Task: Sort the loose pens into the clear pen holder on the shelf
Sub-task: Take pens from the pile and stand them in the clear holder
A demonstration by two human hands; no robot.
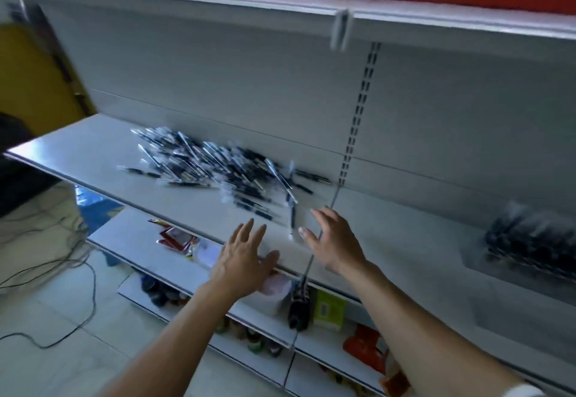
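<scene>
- Right hand: empty, fingers straight and spread, palm turned toward the left. It hovers over the front edge of the shelf, at the seam where two shelf boards meet. No contact with any pen is visible.
- Left hand: empty, fingers extended and fanned, palm down. It is over the same front edge, just beside the right hand.
- Nearest item: a single pen lies just beyond the gap between the two hands. Its long axis runs roughly front to back. The right hand's fingertips are the nearer.
- Loose pens: the main pile lies beyond both hands and to their left, spreading from mid-shelf toward the back edge. Axes are mixed, but many run diagonally from back-left to front-right. The left hand is on the nearer side.
- Clear pen holder: it sits on the adjoining board to the right, well apart from both hands and on the right hand's side. It is blurred, and dark pens appear to lie in it.
- Assessment: pens and holder lie in opposite directions from the hands. A pick-up calls for a forward-left reach, then a carry right across the seam. The right hand is judged better placed for the deposit.
- Limitation: motion blur prevents counting pens or reading their tip ends.
</scene>
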